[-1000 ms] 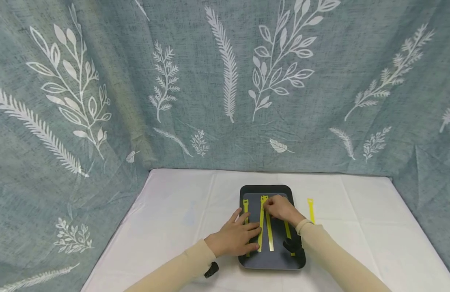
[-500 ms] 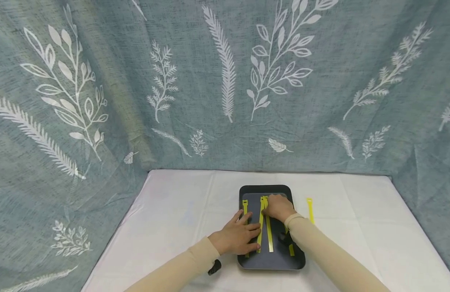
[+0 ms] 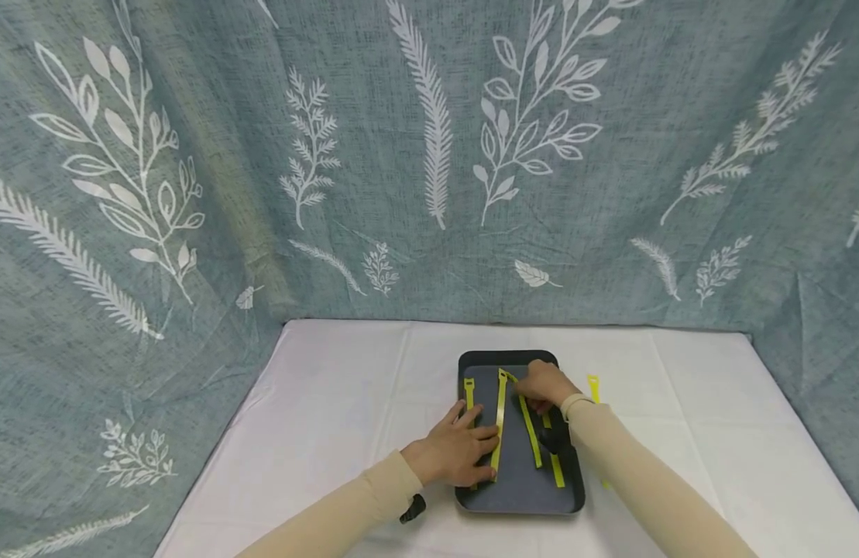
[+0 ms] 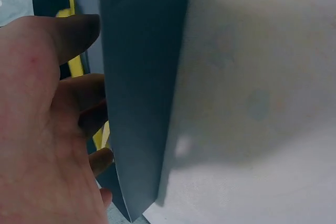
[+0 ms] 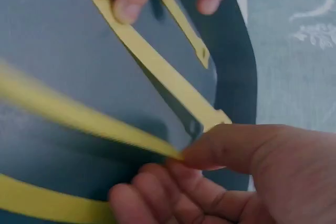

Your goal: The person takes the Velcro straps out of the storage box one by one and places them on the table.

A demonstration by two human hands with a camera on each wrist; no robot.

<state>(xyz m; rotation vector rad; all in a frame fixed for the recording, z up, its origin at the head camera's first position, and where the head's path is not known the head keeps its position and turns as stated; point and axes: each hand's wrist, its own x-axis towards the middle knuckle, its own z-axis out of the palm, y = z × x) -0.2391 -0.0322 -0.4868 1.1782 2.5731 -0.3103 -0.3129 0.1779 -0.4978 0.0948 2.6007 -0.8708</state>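
A dark rectangular tray point(image 3: 520, 500) holds several yellow slotted cable straps. My right hand point(image 3: 546, 384) pinches one strap point(image 3: 530, 430) near its slotted end, between thumb and fingers. In the right wrist view that strap point(image 5: 79, 116) is lifted off the tray floor, its end partly hidden by the thumb. Spread fingers of my left hand point(image 3: 453, 449) rest on the middle strap point(image 3: 502, 407) and cover part of the left strap point(image 3: 469, 390). The middle strap's slotted end point(image 5: 212, 116) rises slightly off the tray floor. Another strap point(image 3: 558, 469) lies along the tray's right side.
One more yellow strap point(image 3: 593, 385) lies on the white cloth point(image 3: 680, 434) right of the tray, partly behind my right forearm. The tray's raised wall point(image 4: 139, 87) stands beside my left hand. A grey-green leaf-patterned curtain point(image 3: 401, 178) hangs behind the table.
My right hand has moved right, drawing the pinched strap away from the middle strap, so a wider gap now lies between them. My left hand has stayed in place.
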